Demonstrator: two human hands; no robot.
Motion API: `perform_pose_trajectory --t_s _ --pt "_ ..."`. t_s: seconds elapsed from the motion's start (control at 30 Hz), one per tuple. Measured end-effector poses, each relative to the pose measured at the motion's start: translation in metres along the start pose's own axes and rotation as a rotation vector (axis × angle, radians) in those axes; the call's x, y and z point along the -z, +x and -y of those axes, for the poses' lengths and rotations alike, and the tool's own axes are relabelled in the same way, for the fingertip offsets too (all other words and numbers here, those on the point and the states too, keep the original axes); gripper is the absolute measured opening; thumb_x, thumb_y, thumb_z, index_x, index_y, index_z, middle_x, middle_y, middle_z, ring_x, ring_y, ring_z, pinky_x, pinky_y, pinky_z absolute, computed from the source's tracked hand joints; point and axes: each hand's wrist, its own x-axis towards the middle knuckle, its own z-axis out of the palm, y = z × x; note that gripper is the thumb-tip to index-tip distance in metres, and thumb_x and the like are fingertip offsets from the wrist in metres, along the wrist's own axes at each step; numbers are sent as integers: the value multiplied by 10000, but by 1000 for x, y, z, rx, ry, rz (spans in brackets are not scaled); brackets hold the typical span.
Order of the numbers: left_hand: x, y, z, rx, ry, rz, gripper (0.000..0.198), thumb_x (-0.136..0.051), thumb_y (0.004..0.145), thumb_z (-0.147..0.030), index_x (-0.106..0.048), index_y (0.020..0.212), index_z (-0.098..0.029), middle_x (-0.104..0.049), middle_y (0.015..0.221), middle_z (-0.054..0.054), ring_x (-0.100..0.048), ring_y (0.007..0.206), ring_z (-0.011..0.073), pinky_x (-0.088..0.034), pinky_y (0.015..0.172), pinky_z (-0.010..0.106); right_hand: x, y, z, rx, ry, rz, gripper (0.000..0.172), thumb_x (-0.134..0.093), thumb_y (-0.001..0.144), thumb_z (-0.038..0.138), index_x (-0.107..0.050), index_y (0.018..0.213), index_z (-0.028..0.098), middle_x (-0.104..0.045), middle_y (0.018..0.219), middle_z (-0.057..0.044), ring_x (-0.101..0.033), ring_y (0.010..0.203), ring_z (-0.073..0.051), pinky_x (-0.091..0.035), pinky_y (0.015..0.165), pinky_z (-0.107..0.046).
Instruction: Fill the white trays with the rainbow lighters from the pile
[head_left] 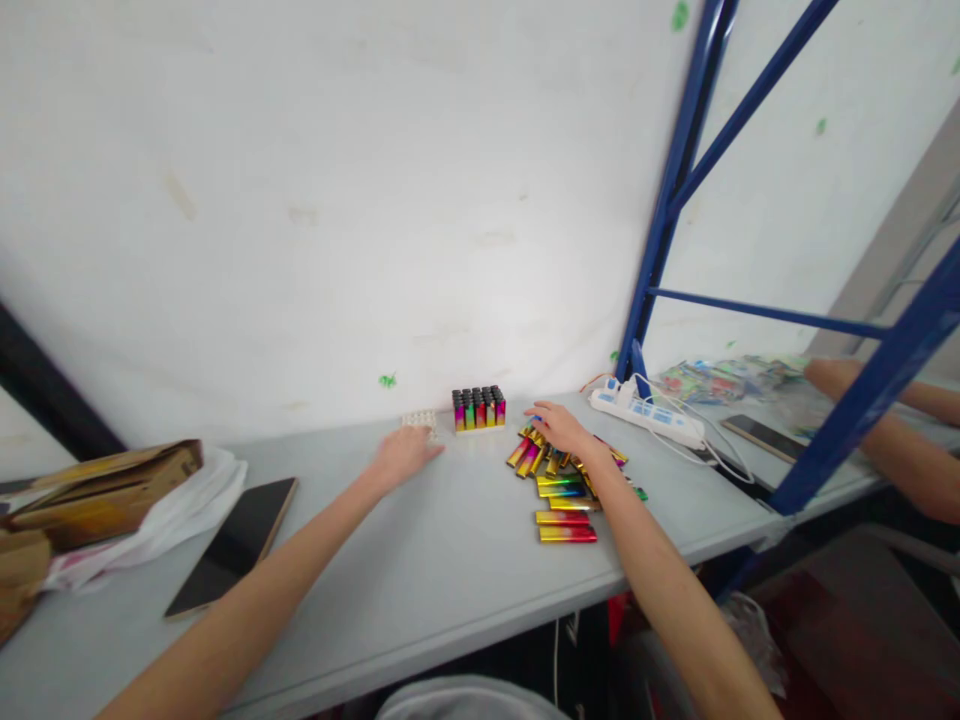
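Note:
My left hand point(406, 456) rests at the front of a small white tray point(418, 417) with a grid of holes, its fingers on the near edge and its thumb out to the right. Just right of it, upright shiny lighters point(478, 412) with black tops stand in tight rows in a similar white tray point(480, 431). My right hand point(561, 428) reaches over a loose pile of gold, red and multicoloured lighters point(531, 459), fingers stretched out to the left. Part of the pile is hidden under that hand and forearm. Several more lighters point(566, 533) lie flat nearer me.
A white power strip point(649, 415) with cables sits right of the pile. Blue shelf posts point(652, 250) rise at the right; another person's arm point(892, 450) is beyond. At left lie a dark phone-like slab point(234, 545), a white plastic bag point(165, 525) and an open cardboard box point(120, 495).

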Motion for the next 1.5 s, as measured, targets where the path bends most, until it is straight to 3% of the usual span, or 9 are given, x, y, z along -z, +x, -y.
perform_pose_trajectory --t_s 0.17,0.33,0.53,0.8,0.93,1.07,1.23,1.33,1.5 --pt "-7 -52 49 -118 86 -4 508 -501 1029 -460 -652 1454 -228 -660 1255 184 -716 1122 356 -529 1048 472 1 2 -7 60 13 94 390 -544 1029 244 -764 1348 283 -710 1439 -90 -666 1291 -271 -469 1142 -410" --pt "-14 -81 81 -235 -71 -17 379 -564 974 -503 -730 1229 -276 -640 1303 149 -697 1103 323 -509 1097 461 1 9 -8 99 49 85 303 -616 977 237 -825 1190 182 -792 1228 -127 -699 1149 -269 -491 1087 -375" --pt "-8 -88 50 -396 -196 57 198 -668 908 -434 -686 1017 -270 -677 1220 89 -674 1077 280 -526 1042 396 5 4 -7 105 95 1 255 -653 945 234 -754 1160 139 -770 1189 -137 -681 1058 -235 -510 986 -332" --pt "-13 -64 10 -439 -270 35 729 -844 713 -678 -637 1245 -226 -654 1233 102 -664 1093 308 -540 988 413 27 -7 30 -78 700 -354 403 -730 866 549 -742 1019 177 -610 692 25 -514 666 -164 -438 687 -286" --pt "-18 -64 22 -440 -305 17 684 -824 745 -680 -685 1239 -228 -650 1281 100 -662 1180 314 -515 1090 427 43 -24 65 -111 1235 -289 490 -770 828 663 -692 929 190 -649 800 5 -555 718 -142 -463 699 -267" --pt "-22 -64 31 -451 -303 0 646 -826 750 -673 -710 1197 -221 -671 1262 98 -643 1224 324 -492 1130 441 53 -46 101 -93 1474 -151 519 -850 767 656 -661 963 215 -694 920 -17 -620 755 -151 -537 751 -303" --pt "-33 -65 26 -460 -277 -83 670 -809 781 -684 -711 1230 -196 -685 1237 118 -632 1210 337 -493 1111 470 43 -55 129 -37 1535 38 502 -812 814 648 -575 1008 250 -542 715 63 -403 527 -94 -341 488 -224" --pt "-38 -70 20 -464 -286 -104 651 -803 799 -674 -714 1240 -203 -691 1219 112 -635 1195 329 -499 1104 460 26 -48 135 -115 1453 3 510 -763 835 697 -525 934 257 -367 647 101 -258 502 -85 -191 464 -214" --pt "-40 -75 12 -441 -301 -113 642 -808 800 -659 -722 1239 -198 -703 1156 109 -642 1135 322 -509 1061 455 5 -37 142 -112 978 -219 611 -522 911 829 -538 754 238 -442 622 42 -413 581 -144 -304 531 -256"
